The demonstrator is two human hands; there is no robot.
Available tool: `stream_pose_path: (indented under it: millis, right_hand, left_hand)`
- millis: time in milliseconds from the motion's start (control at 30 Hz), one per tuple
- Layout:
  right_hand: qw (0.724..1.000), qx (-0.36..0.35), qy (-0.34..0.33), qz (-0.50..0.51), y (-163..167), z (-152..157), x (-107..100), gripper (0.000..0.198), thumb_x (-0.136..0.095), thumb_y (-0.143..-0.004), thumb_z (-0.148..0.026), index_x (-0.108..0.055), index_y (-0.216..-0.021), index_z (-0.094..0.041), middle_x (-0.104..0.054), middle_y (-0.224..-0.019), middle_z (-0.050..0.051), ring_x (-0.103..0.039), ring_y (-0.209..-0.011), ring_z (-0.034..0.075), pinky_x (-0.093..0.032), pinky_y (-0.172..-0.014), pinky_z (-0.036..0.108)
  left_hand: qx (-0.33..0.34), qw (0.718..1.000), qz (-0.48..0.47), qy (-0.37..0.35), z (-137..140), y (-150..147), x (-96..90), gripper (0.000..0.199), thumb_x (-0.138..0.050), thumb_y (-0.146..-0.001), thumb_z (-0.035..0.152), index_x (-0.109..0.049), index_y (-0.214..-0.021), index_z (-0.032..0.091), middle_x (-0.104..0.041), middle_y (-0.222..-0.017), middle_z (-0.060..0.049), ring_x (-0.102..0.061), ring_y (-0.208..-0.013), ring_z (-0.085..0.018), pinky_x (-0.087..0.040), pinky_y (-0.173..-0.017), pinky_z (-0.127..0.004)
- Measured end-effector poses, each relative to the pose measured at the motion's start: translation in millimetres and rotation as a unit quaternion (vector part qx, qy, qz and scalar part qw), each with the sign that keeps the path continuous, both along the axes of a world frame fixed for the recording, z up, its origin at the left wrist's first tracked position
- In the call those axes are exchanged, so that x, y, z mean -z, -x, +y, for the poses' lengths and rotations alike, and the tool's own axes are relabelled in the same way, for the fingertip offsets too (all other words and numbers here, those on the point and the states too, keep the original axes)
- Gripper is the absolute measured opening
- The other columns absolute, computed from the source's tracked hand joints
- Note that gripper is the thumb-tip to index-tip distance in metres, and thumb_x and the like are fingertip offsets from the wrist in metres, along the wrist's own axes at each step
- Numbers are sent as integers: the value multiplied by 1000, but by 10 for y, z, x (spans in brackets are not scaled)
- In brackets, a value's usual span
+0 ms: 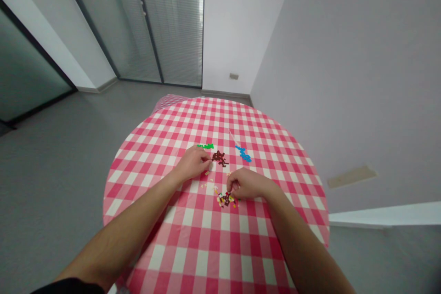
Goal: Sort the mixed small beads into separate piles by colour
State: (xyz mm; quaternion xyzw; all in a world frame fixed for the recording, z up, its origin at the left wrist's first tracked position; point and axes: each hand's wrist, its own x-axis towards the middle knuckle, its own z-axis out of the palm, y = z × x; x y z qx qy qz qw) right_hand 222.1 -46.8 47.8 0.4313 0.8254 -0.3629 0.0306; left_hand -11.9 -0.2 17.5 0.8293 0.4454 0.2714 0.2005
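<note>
Small flat pieces lie in little heaps on a red-and-white checked tablecloth [206,239]. My left hand [194,162] rests beside a heap of dark brown pieces [219,158], its thumb and fingertips pinched at the heap's left edge. Whatever may be between them is too small to make out. Over a mixed heap of brown, yellow, white and red pieces [225,200], my right hand [248,183] is curled with its fingertips pinched down at the heap. What it holds is hidden. Green pieces [206,146] lie just beyond my left hand.
A heap of blue pieces [244,153] lies to the right of the brown one. Pale yellow pieces [206,186] are scattered between my hands. The round table stands near a grey wall [361,78] on the right. Behind it are glass doors [172,23].
</note>
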Motion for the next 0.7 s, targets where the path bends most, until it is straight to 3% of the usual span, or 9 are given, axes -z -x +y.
stream_pose_path:
  millis: [367,500,600,700]
  right_hand:
    - [999,5,5,52,11,-4,38,18,-62,-74,-11,-77,-78,-19,-74,-73,1,-62,-61,13,-41,-55,22]
    - [978,130,-90,135,-15,107,111,15,-61,-83,-17,-76,-85,-19,-75,-84,4,-66,-75,16,-46,-68,24]
    - [954,235,-131,135,-50,207,219,17,-60,-88,-22,-76,-88,-18,-76,-86,6,-67,-77,18,-46,-69,26]
    - [946,250,-181,95,-71,272,317,18,-59,-90,-22,-76,-87,-18,-76,-90,6,-66,-81,19,-45,-71,27]
  left_hand:
    - [7,1000,-7,26,15,19,-19,25,-56,-83,20,-69,-61,20,-71,-71,-6,-59,-75,-20,-40,-77,-36]
    - [3,1000,-9,29,12,19,-19,26,-55,-83,21,-69,-61,20,-69,-67,-5,-58,-72,-20,-40,-74,-35]
    - [5,999,-13,29,23,19,-5,26,-54,-82,21,-68,-61,21,-68,-66,-4,-57,-69,-19,-38,-71,-35]
    - [6,1000,-17,22,36,19,14,25,-54,-82,20,-66,-59,21,-68,-66,-4,-56,-68,-18,-38,-71,-34]
